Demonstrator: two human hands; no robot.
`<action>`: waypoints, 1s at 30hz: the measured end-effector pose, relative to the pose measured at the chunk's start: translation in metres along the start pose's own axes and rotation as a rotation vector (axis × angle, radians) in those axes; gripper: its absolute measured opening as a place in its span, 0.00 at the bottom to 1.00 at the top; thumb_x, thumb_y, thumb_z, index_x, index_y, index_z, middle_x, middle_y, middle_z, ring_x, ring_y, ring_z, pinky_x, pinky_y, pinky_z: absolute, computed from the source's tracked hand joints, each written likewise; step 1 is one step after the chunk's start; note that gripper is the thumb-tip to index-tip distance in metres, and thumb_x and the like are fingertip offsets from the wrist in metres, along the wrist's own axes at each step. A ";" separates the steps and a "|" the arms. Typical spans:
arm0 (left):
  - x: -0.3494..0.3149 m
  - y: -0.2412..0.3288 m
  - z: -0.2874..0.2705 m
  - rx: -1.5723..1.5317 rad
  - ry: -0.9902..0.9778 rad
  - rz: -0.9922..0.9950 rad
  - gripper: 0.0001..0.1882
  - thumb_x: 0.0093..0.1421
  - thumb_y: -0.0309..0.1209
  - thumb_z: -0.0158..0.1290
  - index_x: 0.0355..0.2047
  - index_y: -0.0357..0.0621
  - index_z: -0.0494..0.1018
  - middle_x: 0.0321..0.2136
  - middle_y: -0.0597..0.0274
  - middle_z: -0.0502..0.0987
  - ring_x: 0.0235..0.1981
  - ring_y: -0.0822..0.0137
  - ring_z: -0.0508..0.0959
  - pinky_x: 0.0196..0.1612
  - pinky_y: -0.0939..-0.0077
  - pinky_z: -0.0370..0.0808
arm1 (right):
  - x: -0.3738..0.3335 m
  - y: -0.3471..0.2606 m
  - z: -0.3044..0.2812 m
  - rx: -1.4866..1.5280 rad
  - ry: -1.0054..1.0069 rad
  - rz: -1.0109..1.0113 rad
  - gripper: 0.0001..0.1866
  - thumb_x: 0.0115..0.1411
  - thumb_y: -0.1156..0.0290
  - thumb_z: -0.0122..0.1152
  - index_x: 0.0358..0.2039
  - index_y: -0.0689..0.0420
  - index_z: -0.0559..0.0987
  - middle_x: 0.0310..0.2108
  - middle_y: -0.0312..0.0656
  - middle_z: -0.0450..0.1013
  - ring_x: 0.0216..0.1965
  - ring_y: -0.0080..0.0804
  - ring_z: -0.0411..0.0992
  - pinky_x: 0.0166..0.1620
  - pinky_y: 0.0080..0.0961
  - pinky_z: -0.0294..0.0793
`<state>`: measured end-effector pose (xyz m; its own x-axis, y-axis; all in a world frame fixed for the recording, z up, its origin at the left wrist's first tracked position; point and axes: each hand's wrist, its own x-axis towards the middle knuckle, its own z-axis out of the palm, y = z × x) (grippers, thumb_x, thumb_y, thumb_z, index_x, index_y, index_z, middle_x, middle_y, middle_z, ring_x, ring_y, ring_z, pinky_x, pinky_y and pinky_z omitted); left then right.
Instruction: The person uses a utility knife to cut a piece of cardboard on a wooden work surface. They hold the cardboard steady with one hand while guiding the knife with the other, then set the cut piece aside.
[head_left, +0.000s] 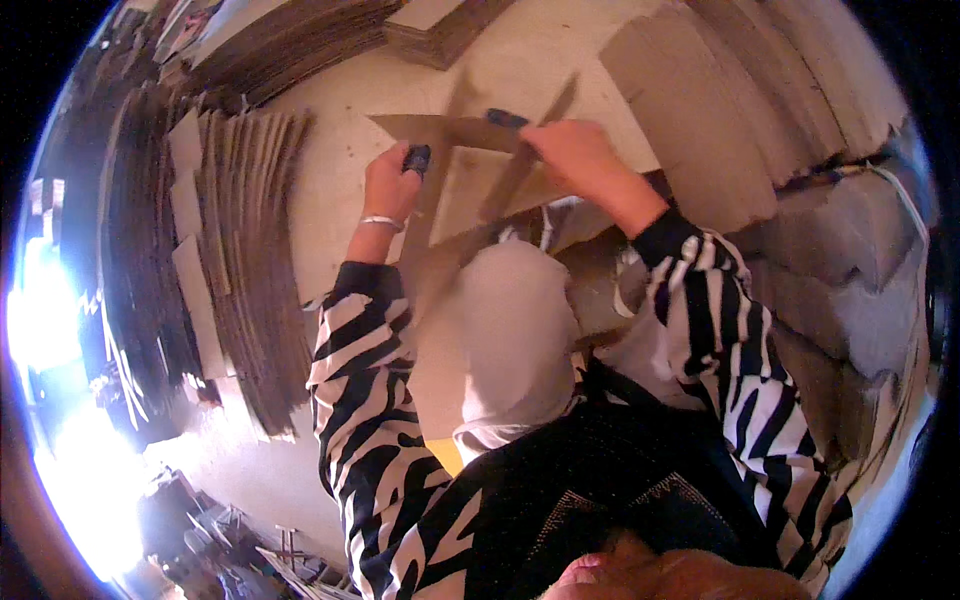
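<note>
Between my hands is a cardboard divider (471, 131) of crossed brown strips, partly smeared by motion. My left hand (391, 187) is closed at its left side, with a dark cover on the thumb and a light bracelet at the wrist. On its right side my right hand (582, 158) pinches a strip, and a dark finger cover shows at its fingertips. Some of the fingers on both hands are hidden from this angle. The divider stands over a light tabletop (345, 95), just beyond my knee in pale cloth (515, 320).
Upright cardboard sheets (250, 180) stand packed at the left. Flat cardboard stacks (290, 45) lie at the far side, and larger cardboard sheets (700, 120) at the right. Grey wrapped bundles (840, 230) sit near my right arm. Clutter (215, 540) fills the lower left.
</note>
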<state>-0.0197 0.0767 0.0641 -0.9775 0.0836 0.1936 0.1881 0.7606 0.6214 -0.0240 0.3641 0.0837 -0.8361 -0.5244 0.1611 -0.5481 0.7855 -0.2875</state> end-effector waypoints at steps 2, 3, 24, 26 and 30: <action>-0.003 -0.032 -0.031 -0.219 -0.318 -0.360 0.13 0.61 0.34 0.48 0.42 0.45 0.75 0.33 0.60 0.80 0.36 0.67 0.79 0.33 0.69 0.75 | 0.000 0.004 0.001 -0.071 -0.040 0.092 0.12 0.52 0.73 0.55 0.39 0.51 0.76 0.27 0.45 0.76 0.33 0.48 0.76 0.31 0.45 0.73; -0.009 -0.043 -0.050 -0.303 -0.366 -0.517 0.14 0.62 0.36 0.47 0.44 0.45 0.75 0.35 0.62 0.80 0.37 0.68 0.80 0.35 0.70 0.76 | 0.000 0.001 0.003 -0.057 -0.053 0.097 0.13 0.52 0.74 0.55 0.39 0.51 0.76 0.28 0.45 0.76 0.33 0.48 0.76 0.32 0.45 0.73; -0.013 -0.210 -0.137 -0.574 -0.335 -0.530 0.18 0.64 0.40 0.47 0.51 0.47 0.69 0.53 0.58 0.71 0.54 0.59 0.71 0.53 0.62 0.68 | -0.007 -0.003 -0.016 -0.098 -0.185 0.235 0.25 0.44 0.82 0.55 0.46 0.53 0.72 0.29 0.48 0.73 0.33 0.50 0.73 0.33 0.45 0.71; -0.010 -0.213 -0.175 -1.035 -0.084 -0.823 0.20 0.64 0.43 0.47 0.52 0.48 0.69 0.53 0.59 0.71 0.54 0.59 0.70 0.54 0.62 0.67 | -0.004 -0.004 -0.017 -0.098 -0.185 0.214 0.25 0.44 0.82 0.54 0.46 0.54 0.72 0.29 0.48 0.73 0.33 0.51 0.73 0.33 0.44 0.70; -0.023 -0.196 -0.165 -0.472 -0.138 -0.719 0.20 0.65 0.40 0.47 0.54 0.46 0.69 0.52 0.62 0.71 0.55 0.67 0.67 0.53 0.62 0.66 | 0.000 -0.009 -0.015 -0.096 -0.193 0.200 0.20 0.49 0.79 0.54 0.45 0.51 0.74 0.31 0.45 0.76 0.35 0.47 0.75 0.34 0.44 0.73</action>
<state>-0.0185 -0.1803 0.0627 -0.8716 -0.2138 -0.4412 -0.4890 0.3148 0.8135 -0.0198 0.3623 0.1005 -0.9128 -0.4016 -0.0751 -0.3803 0.9023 -0.2030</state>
